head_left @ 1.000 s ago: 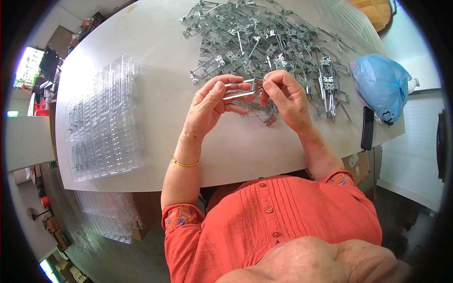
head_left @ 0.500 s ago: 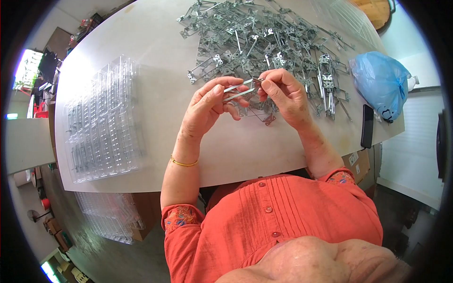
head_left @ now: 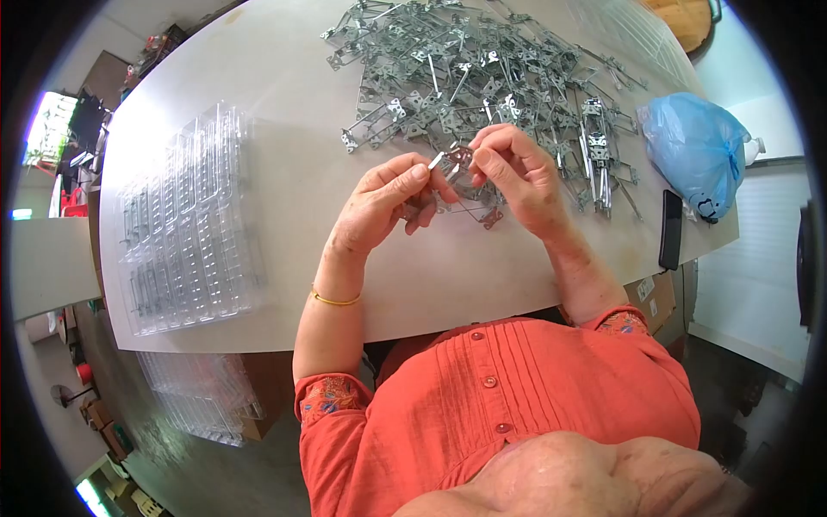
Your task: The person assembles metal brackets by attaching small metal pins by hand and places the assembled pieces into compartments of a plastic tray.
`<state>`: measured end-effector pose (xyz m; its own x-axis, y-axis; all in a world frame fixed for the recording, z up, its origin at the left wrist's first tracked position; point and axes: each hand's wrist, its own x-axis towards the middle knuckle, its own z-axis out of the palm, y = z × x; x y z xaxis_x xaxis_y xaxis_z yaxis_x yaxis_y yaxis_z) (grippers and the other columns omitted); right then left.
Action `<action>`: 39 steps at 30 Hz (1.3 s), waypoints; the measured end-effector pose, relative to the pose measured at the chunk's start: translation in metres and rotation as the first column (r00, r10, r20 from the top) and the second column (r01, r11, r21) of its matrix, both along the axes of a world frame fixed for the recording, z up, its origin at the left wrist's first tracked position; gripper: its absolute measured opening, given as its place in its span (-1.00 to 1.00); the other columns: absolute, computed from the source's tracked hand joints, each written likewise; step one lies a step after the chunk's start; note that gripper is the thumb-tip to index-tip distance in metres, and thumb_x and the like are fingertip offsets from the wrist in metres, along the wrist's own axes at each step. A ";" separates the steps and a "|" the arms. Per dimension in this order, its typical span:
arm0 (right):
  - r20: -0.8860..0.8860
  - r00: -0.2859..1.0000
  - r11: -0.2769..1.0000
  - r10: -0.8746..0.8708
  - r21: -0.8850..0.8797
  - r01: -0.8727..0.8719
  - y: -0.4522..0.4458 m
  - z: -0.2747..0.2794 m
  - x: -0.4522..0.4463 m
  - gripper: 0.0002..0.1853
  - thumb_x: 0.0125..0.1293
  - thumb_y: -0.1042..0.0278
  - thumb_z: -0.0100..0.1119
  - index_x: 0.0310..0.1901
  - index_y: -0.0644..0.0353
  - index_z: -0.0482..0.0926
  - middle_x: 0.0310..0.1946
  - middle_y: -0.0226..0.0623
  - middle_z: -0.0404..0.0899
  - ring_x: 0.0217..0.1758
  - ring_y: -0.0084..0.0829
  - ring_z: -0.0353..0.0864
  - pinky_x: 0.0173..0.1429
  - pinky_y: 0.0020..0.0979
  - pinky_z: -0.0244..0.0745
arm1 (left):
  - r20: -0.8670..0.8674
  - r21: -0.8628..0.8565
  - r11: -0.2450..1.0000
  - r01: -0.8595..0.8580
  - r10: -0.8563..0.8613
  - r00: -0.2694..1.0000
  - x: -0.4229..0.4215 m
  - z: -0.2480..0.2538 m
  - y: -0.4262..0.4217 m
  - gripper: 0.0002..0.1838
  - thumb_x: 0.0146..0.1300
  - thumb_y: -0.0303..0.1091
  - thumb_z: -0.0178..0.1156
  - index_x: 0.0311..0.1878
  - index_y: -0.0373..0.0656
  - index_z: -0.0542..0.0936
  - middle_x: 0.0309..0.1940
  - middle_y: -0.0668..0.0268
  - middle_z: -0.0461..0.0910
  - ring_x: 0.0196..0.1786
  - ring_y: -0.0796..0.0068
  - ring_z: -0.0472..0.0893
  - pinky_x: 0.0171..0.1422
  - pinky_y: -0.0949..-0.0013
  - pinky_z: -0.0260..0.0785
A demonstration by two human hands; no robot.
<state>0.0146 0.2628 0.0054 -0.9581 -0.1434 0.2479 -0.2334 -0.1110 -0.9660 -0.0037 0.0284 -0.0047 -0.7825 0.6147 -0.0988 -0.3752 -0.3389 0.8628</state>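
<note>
Near the front of the metal heap, both hands are on one small metal linkage [head_left: 459,158] with flat strips and a holed bracket. My left hand [head_left: 385,196] pinches one strip between thumb and forefinger, its other fingers curled underneath. At the bracket end, the thumb and fingertips of my right hand [head_left: 522,178] are closed on the piece. Part of the linkage is hidden by the fingers. Just beyond lies a tangled heap of similar metal linkages [head_left: 457,82], and one loose bracket end [head_left: 492,217] shows on the table below the hands.
Clear plastic blister trays [head_left: 185,233] lie at the table's left, with more trays [head_left: 202,396] below the edge. To the right are a group of aligned linkages [head_left: 596,151], a black phone [head_left: 670,231] and a tied blue plastic bag [head_left: 696,146].
The linkage has turned between my hands; its long strips, earlier stretched across the left fingers, now appear foreshortened. My left thumb has shifted right onto a strip, while the right hand stays nearly in place.
</note>
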 end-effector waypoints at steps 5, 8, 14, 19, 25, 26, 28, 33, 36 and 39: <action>-0.020 0.998 0.992 -0.059 0.113 0.061 0.005 -0.003 0.000 -0.92 0.55 0.43 0.27 -0.17 0.16 0.59 -0.32 -0.58 0.52 -0.32 -0.78 0.44 -0.23 -0.63 0.38 | -0.015 0.036 0.998 -0.052 0.052 0.999 -0.003 -0.003 -0.003 -0.68 0.63 -0.14 0.12 -0.11 -0.21 0.65 -0.18 0.20 0.75 -0.42 0.63 0.57 -0.45 0.55 0.34; -0.084 0.992 0.975 -0.090 0.197 0.106 0.002 -0.001 0.003 -0.91 0.52 0.45 0.28 -0.20 0.16 0.60 -0.38 -0.63 0.49 -0.34 -0.81 0.40 -0.27 -0.64 0.32 | -0.021 0.005 0.997 -0.077 0.077 0.997 0.000 -0.001 0.000 -0.68 0.62 -0.15 0.14 -0.13 -0.21 0.68 -0.19 0.24 0.75 -0.43 0.65 0.56 -0.44 0.56 0.34; -0.036 0.991 0.961 -0.132 0.239 0.136 -0.001 0.004 0.007 -0.93 0.52 0.45 0.28 -0.18 0.17 0.60 -0.47 -0.61 0.51 -0.42 -0.83 0.41 -0.36 -0.63 0.33 | -0.122 -0.064 0.997 -0.053 0.044 0.992 -0.001 -0.006 0.000 -0.70 0.63 -0.22 0.11 -0.10 -0.27 0.67 -0.14 0.14 0.75 -0.43 0.60 0.55 -0.44 0.53 0.36; -0.046 0.990 0.947 -0.131 0.291 0.139 -0.003 0.004 0.009 -0.93 0.54 0.43 0.27 -0.16 0.17 0.59 -0.54 -0.58 0.54 -0.49 -0.82 0.45 -0.45 -0.59 0.32 | -0.140 -0.105 0.992 -0.069 0.054 0.989 0.000 -0.006 0.002 -0.70 0.63 -0.21 0.12 -0.11 -0.26 0.67 -0.15 0.17 0.75 -0.42 0.62 0.55 -0.42 0.54 0.36; 0.035 0.989 0.931 -0.142 0.345 0.121 -0.007 0.016 0.015 -0.84 0.60 0.34 0.18 0.08 0.17 0.56 -0.57 -0.50 0.57 -0.54 -0.77 0.46 -0.46 -0.59 0.33 | -0.254 -0.279 0.957 -0.083 0.010 0.967 0.000 -0.003 0.001 -0.70 0.62 -0.20 0.16 -0.09 -0.26 0.71 -0.28 0.35 0.67 -0.42 0.69 0.49 -0.38 0.55 0.35; 0.047 0.991 0.938 -0.123 0.330 0.101 -0.008 0.016 0.016 -0.81 0.61 0.31 0.17 0.12 0.17 0.54 -0.56 -0.49 0.58 -0.55 -0.76 0.47 -0.46 -0.58 0.34 | -0.266 -0.311 0.947 -0.079 -0.007 0.964 0.000 -0.001 0.001 -0.70 0.62 -0.20 0.16 -0.08 -0.26 0.71 -0.30 0.39 0.65 -0.43 0.70 0.48 -0.37 0.55 0.35; 0.070 0.994 0.952 -0.088 0.301 0.063 -0.010 0.016 0.016 -0.73 0.64 0.24 0.14 0.21 0.17 0.52 -0.55 -0.46 0.60 -0.56 -0.74 0.49 -0.47 -0.57 0.36 | -0.310 -0.352 0.932 -0.085 -0.030 0.950 0.003 0.004 0.004 -0.72 0.62 -0.22 0.16 -0.06 -0.24 0.72 -0.33 0.44 0.61 -0.43 0.71 0.46 -0.35 0.55 0.34; 0.251 0.968 0.985 0.010 0.165 -0.053 -0.006 0.015 0.013 -0.69 0.66 0.14 0.10 0.20 0.18 0.53 -0.53 -0.45 0.63 -0.56 -0.71 0.53 -0.49 -0.58 0.39 | -0.460 -0.356 0.923 -0.144 -0.039 0.887 0.005 -0.003 0.009 -0.78 0.59 -0.27 0.19 -0.06 -0.21 0.72 -0.31 0.48 0.61 -0.39 0.71 0.46 -0.32 0.54 0.35; 0.296 0.953 0.989 0.064 0.108 -0.099 -0.003 0.011 0.010 -0.70 0.66 0.13 0.10 0.16 0.17 0.56 -0.53 -0.45 0.62 -0.56 -0.70 0.53 -0.49 -0.59 0.39 | -0.513 -0.373 0.914 -0.162 -0.058 0.856 0.003 -0.005 0.008 -0.80 0.56 -0.30 0.22 -0.05 -0.23 0.72 -0.27 0.46 0.62 -0.36 0.69 0.47 -0.29 0.52 0.36; 0.330 0.940 0.989 0.090 0.083 -0.124 -0.001 0.011 0.009 -0.72 0.65 0.12 0.12 0.12 0.16 0.58 -0.54 -0.46 0.61 -0.57 -0.70 0.53 -0.50 -0.60 0.40 | -0.534 -0.401 0.900 -0.172 -0.077 0.842 0.003 -0.003 0.006 -0.81 0.54 -0.33 0.25 -0.07 -0.26 0.73 -0.24 0.42 0.62 -0.33 0.66 0.48 -0.24 0.49 0.37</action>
